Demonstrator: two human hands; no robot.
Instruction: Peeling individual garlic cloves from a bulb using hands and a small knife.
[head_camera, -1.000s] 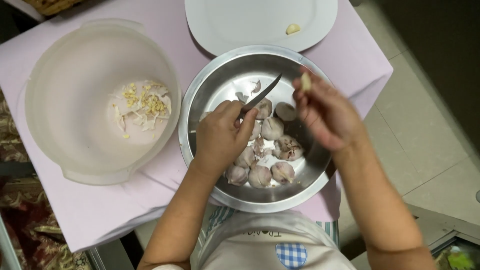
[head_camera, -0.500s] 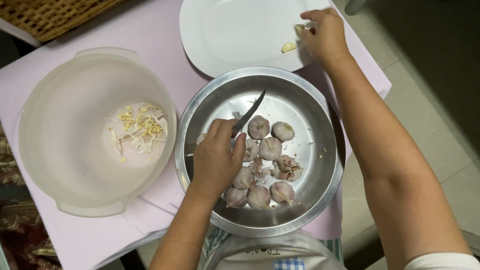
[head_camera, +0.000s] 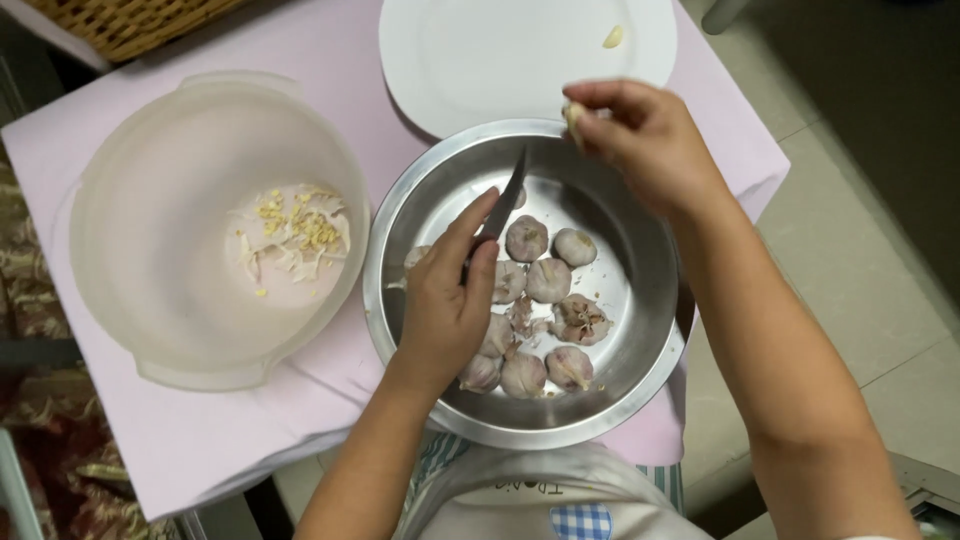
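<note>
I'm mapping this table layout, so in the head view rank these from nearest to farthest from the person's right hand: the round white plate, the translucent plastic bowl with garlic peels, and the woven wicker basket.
From the right hand:
1. Round white plate, just above it at the table's far edge.
2. Translucent plastic bowl with garlic peels, off to the left past the round steel bowl.
3. Woven wicker basket, at the far top-left corner.

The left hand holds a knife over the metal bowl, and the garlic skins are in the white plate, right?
Not quite. The head view shows the skins in the plastic bowl, not the plate. The left hand does hold the knife over the metal bowl.
</note>
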